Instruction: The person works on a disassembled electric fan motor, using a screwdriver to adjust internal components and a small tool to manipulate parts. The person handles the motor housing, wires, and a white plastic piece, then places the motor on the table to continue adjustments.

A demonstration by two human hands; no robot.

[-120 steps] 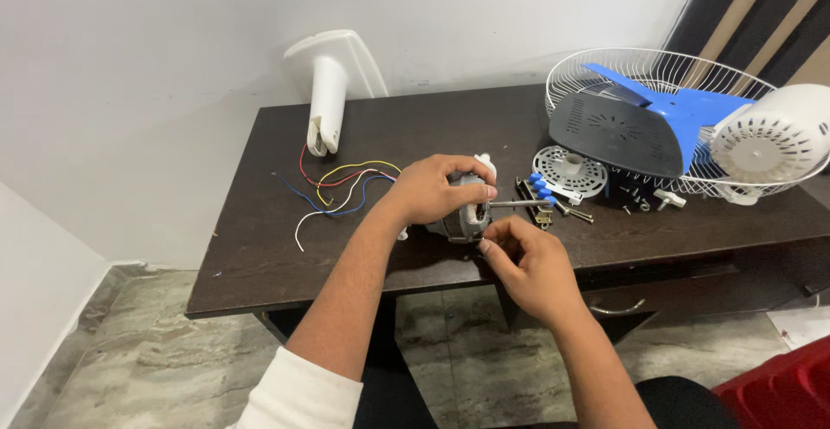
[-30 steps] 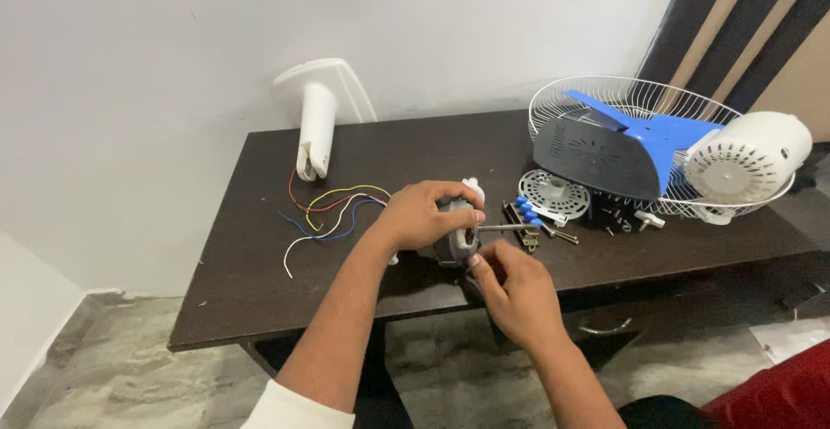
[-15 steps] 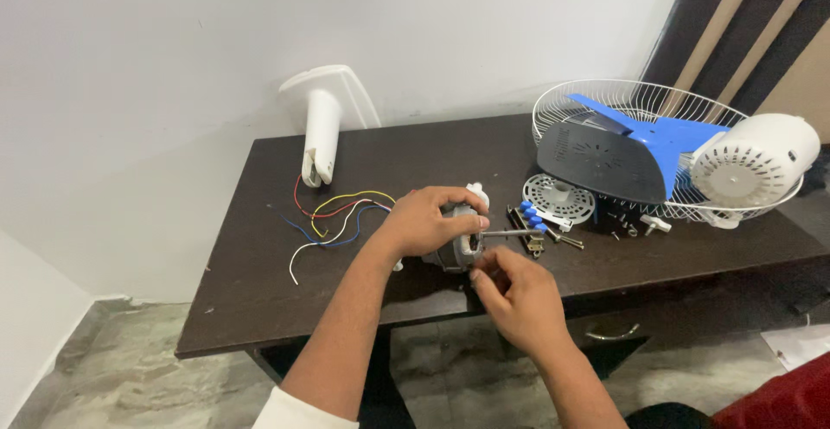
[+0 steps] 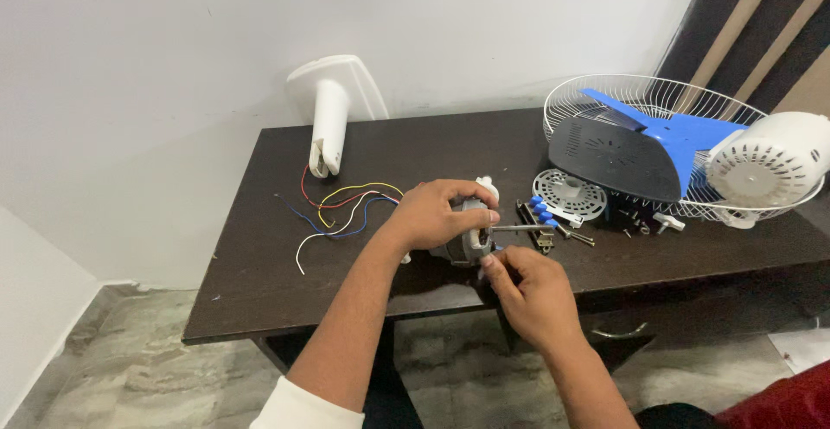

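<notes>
Landmark: motor (image 4: 465,240), a grey metal fan motor near the front middle of the dark table (image 4: 259,265).
Left hand (image 4: 437,213): wraps over the motor from the left, fingers curled round its top and far side, clamped on it.
Right hand (image 4: 529,289): just in front of the motor and to its right, at the table's front edge; fingertips (image 4: 489,262) pressed together against the motor's near face. What they pinch is too small to tell.
Shaft (image 4: 519,228): thin metal rod sticking out of the motor to the right, level with the tabletop.
Wires (image 4: 341,208): red, yellow, blue and white leads, loose on the table left of the motor, fanning out toward the stand.
Stand (image 4: 330,118): white fan neck and base, lying well behind and left of the motor, near the wall.
Small parts (image 4: 553,217): blue knobs, screws and a black bracket just right of the motor, beyond the shaft tip.
Round vent (image 4: 569,194): white ribbed disc, right of the motor and behind the small parts.
Grille (image 4: 605,100): white wire guard far right of the motor, holding a blue blade (image 4: 683,135) and a dark grey cover (image 4: 618,156).
Housing (image 4: 769,165): white slotted shell, resting on the grille's right edge.
</notes>
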